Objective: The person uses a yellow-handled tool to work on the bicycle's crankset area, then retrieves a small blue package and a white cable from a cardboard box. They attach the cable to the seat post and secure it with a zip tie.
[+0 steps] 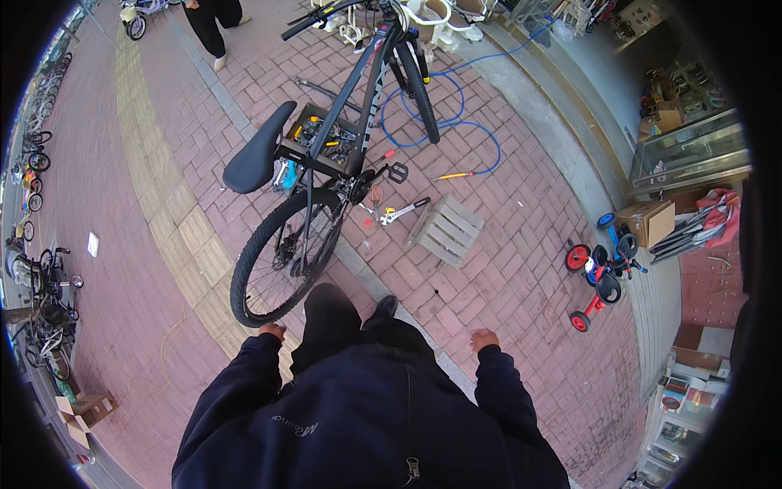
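Note:
A dark mountain bike (pixel 330 122) stands in front of me, its rear wheel (pixel 285 257) nearest and its black saddle (pixel 259 151) to the left. My left hand (pixel 272 330) hangs just below the rear tyre, its fingers loosely curled. Contact with the tyre cannot be made out. Out to the right, my right hand (pixel 484 339) hangs over the paving with fingers curled and nothing seen in it. Beyond the frame lies a tool tray (pixel 338 130), partly hidden by the bike. An adjustable wrench (pixel 405 212) rests on the bricks near the pedal (pixel 397 172).
A small slatted stool (pixel 448 231) stands right of the wrench. A blue air hose (pixel 498 151) loops over the paving. Children's tricycles (pixel 603 273) stand by the step at right. A person in black trousers (pixel 213 28) is at far left. Bikes (pixel 53 301) line the left side.

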A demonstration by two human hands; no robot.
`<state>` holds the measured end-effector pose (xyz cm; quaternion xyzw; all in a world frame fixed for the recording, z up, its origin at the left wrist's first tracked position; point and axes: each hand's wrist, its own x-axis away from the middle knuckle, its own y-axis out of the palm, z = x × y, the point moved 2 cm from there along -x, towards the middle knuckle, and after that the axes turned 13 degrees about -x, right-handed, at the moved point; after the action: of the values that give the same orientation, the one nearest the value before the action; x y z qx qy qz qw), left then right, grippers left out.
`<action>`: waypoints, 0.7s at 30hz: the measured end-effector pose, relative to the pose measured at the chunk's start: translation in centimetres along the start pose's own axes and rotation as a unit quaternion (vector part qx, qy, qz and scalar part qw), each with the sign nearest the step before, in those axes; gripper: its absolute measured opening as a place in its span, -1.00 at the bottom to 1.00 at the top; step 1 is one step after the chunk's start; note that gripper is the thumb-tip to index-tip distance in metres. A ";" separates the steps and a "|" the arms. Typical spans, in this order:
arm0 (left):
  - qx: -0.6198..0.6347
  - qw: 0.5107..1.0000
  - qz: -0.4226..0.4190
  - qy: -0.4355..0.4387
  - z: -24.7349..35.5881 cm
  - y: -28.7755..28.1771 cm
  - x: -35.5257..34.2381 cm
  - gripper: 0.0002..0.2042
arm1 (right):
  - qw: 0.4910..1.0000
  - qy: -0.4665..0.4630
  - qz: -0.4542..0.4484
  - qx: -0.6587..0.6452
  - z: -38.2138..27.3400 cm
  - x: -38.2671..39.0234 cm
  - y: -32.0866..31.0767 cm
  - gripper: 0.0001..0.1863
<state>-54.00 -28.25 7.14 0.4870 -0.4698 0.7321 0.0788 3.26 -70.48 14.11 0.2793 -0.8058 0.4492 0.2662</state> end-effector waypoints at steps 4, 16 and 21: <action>0.540 0.817 -0.045 -0.199 6.9 -0.8 -1.1 -0.80 | 0.991 -0.082 -0.031 -0.106 -15.7 -7.5 -0.7 -0.73; 0.377 0.906 -0.012 -0.192 12.6 -24.8 -8.3 -0.43 | 0.954 -0.208 -0.176 0.128 -41.7 -7.1 4.0 -0.62; 0.333 0.935 0.026 -0.122 14.9 -30.7 -8.3 -0.55 | 0.906 -0.243 -0.249 0.239 -50.4 -12.6 5.2 -0.62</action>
<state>-22.60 -20.08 20.67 0.5585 -0.2179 0.7831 -0.1651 17.48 -21.57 25.52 0.6270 -0.6183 0.4652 0.0905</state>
